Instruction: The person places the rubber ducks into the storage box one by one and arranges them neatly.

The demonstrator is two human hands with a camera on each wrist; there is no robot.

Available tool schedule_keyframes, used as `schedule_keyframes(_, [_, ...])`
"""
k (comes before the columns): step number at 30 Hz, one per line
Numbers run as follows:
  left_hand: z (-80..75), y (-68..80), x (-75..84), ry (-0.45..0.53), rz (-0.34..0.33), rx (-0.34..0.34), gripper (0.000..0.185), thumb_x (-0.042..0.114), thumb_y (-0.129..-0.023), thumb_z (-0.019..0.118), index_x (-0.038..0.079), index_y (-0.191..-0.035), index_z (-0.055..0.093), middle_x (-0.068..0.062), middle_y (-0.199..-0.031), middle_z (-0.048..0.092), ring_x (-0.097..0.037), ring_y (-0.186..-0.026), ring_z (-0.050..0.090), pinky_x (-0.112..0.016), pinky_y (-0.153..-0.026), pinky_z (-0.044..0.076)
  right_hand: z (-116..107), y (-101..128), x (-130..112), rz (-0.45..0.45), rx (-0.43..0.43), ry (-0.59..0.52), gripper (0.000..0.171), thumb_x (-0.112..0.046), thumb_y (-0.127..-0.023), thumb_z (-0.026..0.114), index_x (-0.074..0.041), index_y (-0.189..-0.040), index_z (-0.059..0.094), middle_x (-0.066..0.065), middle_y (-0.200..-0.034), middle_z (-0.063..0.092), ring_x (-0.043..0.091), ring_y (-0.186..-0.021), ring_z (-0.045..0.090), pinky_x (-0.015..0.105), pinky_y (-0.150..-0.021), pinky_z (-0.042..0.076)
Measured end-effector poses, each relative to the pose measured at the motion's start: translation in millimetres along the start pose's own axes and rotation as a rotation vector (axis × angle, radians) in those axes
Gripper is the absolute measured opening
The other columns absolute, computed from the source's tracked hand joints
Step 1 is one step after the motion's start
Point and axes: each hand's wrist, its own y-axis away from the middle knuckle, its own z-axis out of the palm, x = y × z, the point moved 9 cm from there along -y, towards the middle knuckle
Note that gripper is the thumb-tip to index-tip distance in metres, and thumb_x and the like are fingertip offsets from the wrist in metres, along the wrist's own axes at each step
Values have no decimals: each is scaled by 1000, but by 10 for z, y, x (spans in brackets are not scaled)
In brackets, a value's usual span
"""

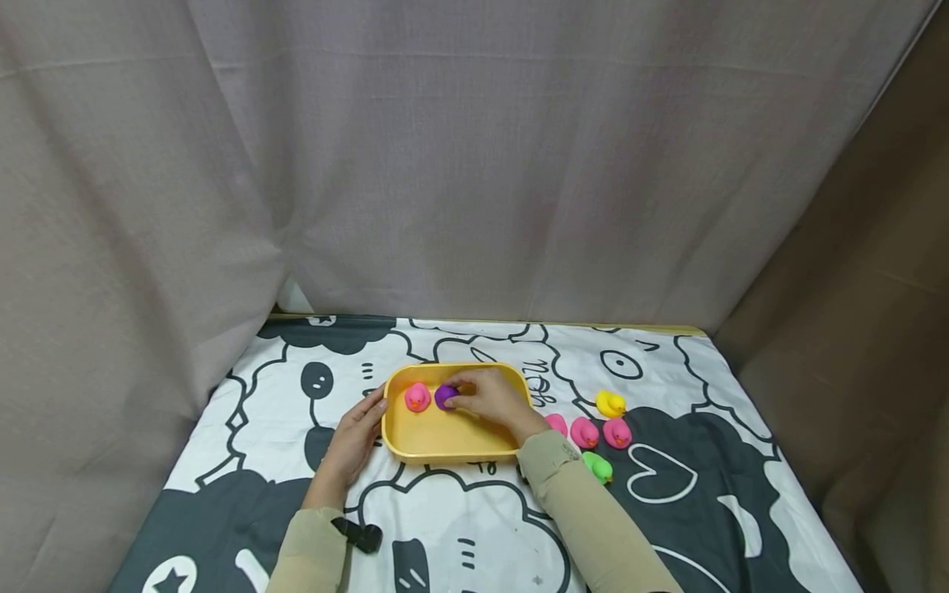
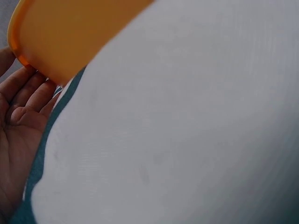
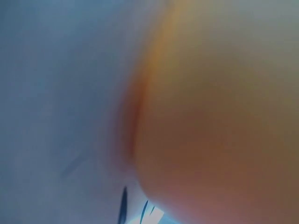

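Ducks are partly gathered: a pink duck [image 1: 417,398] sits in the yellow tray [image 1: 445,441], and my right hand [image 1: 493,399] pinches the purple duck [image 1: 445,396] beside it, while three pink, one yellow [image 1: 610,403] and one green [image 1: 599,467] wait outside. My left hand [image 1: 354,439] rests flat-fingered against the tray's left wall. Toward the table's right edge and front the cloth [image 1: 741,461] leaves room to reach.

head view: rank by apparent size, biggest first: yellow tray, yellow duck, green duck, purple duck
1. yellow tray, by far the largest.
2. yellow duck and green duck: they look about alike, and the sleeve partly hides the green one, so no ranking between them.
3. purple duck: looks smallest, but the right hand partly covers it, so unsure.
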Motion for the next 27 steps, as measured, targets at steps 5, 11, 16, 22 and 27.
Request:
schedule_keyframes(5, [-5,0,-4,12,-1,-9,47,29,-103,57,20,-149,51,4,-156,41,-13,-141,40,-21,-108,42,10,-2,12,10,-1,6,30,-30,-88,80,-17,-115,76,-5,-110,74,18,-106,66,34,-96,52])
schedule_keyframes(11, [4,7,5,3,-4,-4,47,29,-104,57,20,-149,51,5,-156,41,-12,-141,41,-21,-108,42,8,-10,37,17,3,-16,30,-33,-89,79,-19,-115,76,-7,-110,74,14,-107,66,33,-97,52])
schedule_keyframes(16, [10,17,24,-2,11,-9,46,28,-104,55,19,-150,50,3,-157,40,-14,-142,40,-24,-110,41,-11,-10,13,10,14,-35,32,-35,-89,78,-18,-116,76,-5,-113,74,15,-110,66,34,-99,53])
schedule_keyframes(22, [14,10,27,-5,24,-15,49,29,-104,56,17,-151,49,0,-159,38,-17,-144,37,-26,-112,39,-33,-3,6,7,34,-41,32,-34,-90,77,-17,-116,76,-6,-114,73,14,-110,66,35,-98,54])
schedule_keyframes(27, [11,11,15,2,14,-13,48,29,-104,56,18,-150,49,2,-158,39,-15,-143,38,-23,-110,40,-41,4,-2,-3,41,-48,35,-37,-90,76,-17,-118,75,-5,-115,73,14,-111,65,36,-100,53])
